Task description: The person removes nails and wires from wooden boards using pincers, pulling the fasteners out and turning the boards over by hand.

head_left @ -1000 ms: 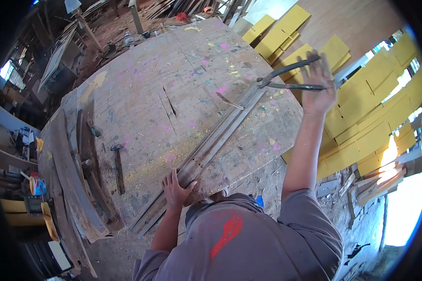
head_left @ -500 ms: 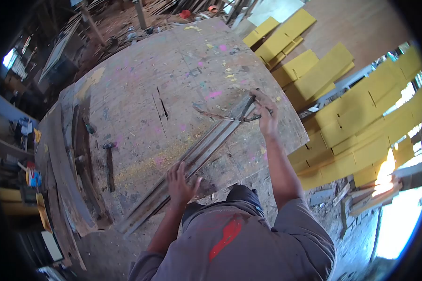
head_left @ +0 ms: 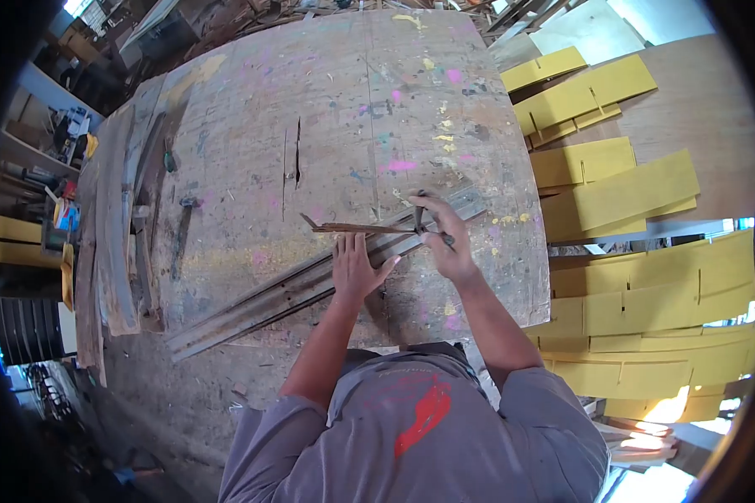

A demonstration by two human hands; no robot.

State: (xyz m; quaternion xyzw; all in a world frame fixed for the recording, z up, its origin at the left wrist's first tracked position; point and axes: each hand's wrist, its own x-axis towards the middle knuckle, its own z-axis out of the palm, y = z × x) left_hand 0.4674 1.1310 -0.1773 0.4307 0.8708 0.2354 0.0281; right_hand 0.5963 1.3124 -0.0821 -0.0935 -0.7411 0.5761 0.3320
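Observation:
A long grooved wooden piece (head_left: 252, 310) lies slantwise across the near part of the worktable (head_left: 252, 168). My left hand (head_left: 356, 272) rests on it, fingers stretched forward and thumb apart. Pincers (head_left: 420, 216) are in my right hand (head_left: 453, 245), which is closed around their spread handles. Their jaws meet a thin, splintered brown wood strip (head_left: 361, 228) that reaches left past my left fingertips. Whether the strip is still joined to the grooved piece, I cannot tell.
A hammer (head_left: 181, 236) lies left on the tabletop, with a green-handled tool (head_left: 169, 157) beyond it. Long wooden boards (head_left: 111, 243) line the left edge. Yellow slotted panels (head_left: 621, 189) stand off the right edge.
The view has turned, so the grooved piece lies flatter across it. My left hand has come nearer the pincers along the piece. The pincers and strip have shifted left relative to its far end.

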